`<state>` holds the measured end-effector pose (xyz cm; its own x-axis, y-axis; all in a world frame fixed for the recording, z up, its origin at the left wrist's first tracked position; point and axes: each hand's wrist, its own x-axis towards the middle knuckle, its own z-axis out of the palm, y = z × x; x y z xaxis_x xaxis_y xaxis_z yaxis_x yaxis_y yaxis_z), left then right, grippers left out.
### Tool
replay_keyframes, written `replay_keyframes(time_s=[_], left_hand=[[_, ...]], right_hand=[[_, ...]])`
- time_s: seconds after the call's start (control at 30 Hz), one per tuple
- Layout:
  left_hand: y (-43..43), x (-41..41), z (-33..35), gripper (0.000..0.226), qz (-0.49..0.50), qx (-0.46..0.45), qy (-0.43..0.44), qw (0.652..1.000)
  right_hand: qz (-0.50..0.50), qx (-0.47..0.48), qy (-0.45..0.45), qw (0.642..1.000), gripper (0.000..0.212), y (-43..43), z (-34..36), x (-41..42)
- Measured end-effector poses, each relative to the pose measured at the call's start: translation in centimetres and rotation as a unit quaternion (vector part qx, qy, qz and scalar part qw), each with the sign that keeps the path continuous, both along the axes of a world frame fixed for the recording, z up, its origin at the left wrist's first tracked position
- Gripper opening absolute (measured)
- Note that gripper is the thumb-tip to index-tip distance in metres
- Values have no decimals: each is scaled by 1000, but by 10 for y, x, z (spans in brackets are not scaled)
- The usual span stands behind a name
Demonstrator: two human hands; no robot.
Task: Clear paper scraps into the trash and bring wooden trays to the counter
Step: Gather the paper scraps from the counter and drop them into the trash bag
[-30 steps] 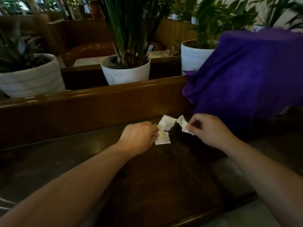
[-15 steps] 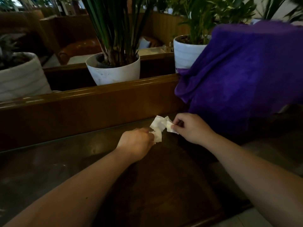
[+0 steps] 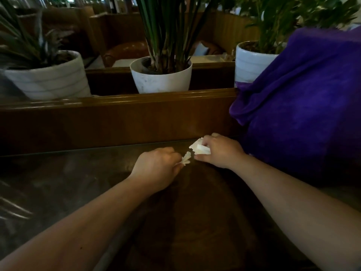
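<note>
Both my hands are over the far part of a dark wooden table (image 3: 68,182), close to its back edge. My left hand (image 3: 158,169) is closed on a small crumpled white paper scrap (image 3: 186,158) that sticks out past the fingertips. My right hand (image 3: 220,151) is closed on a larger bunch of white paper scraps (image 3: 200,149), just right of and slightly beyond the left one. The two bunches are a little apart. No trash bin or wooden tray is in view.
A brown wooden partition (image 3: 117,118) rises right behind the table. Three white plant pots stand beyond it: left (image 3: 46,81), middle (image 3: 162,77), right (image 3: 250,63). A big purple cloth (image 3: 304,106) hangs over the right side, next to my right hand.
The paper that spread between my hands is now gathered: the right hand has bunched more of it, and the left keeps only a small piece. Both hands shifted slightly right.
</note>
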<state>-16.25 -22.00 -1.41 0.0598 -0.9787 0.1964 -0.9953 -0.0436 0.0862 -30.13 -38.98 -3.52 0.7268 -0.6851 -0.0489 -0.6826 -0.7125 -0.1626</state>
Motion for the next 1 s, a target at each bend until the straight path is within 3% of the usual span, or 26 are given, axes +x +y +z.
replay_keyframes(time_s=[0.1,0.2,0.5,1.0], left_hand=[[3,-6,3,25,10,-3,2,1000],[12,-11,8,23,32,-8,15,999],[36,-27,30,24,17,-29,8,999],[111,-122,12,23,-192,-65,31,979]], right_hand=[[28,-12,-22,999,28,2,1,0],[46,-23,-32,998,13,7,2,-7],[5,-42,-93,995,20,41,23,-59],[-168,-78,-194,963,22,232,26,-204]])
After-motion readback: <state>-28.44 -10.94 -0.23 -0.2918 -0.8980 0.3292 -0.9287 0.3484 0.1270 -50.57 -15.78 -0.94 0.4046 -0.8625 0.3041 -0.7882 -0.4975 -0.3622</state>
